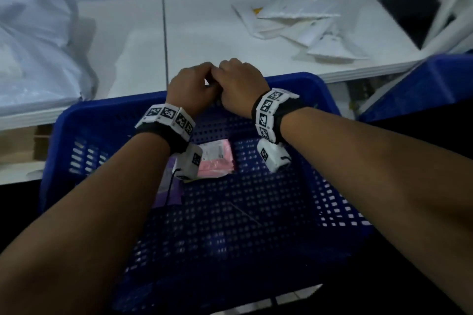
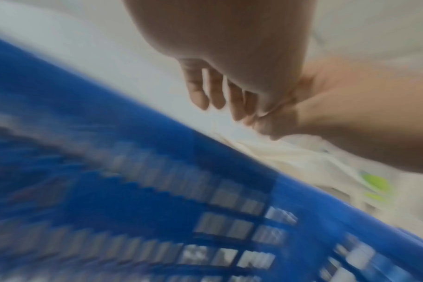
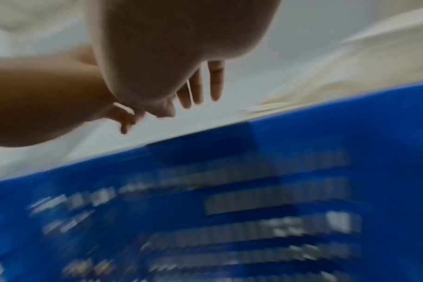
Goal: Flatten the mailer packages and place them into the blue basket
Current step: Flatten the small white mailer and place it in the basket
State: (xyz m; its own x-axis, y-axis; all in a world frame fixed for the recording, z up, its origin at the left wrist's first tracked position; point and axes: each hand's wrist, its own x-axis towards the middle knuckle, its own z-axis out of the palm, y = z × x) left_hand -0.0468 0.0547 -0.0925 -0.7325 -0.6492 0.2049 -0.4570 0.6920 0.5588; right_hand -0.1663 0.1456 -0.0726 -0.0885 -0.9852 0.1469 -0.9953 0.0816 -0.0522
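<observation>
Left hand (image 1: 190,87) and right hand (image 1: 239,84) touching at frame centre, above far rim of blue basket (image 1: 294,79); fingers curled, apparently holding nothing. Pink mailer (image 1: 217,161) inside basket; white mailers (image 1: 302,25) on table (image 1: 204,33), upper right.

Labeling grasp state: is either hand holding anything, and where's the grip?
Cannot tell. The left hand and right hand meet over the far rim of the blue basket; no mailer shows between them.

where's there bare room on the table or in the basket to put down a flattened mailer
In the blue basket, the near floor, this side of the pink package, is bare. On the white table, a free patch lies between the grey bag and the pile of white mailers. The far right, around that pile, is crowded.
</observation>
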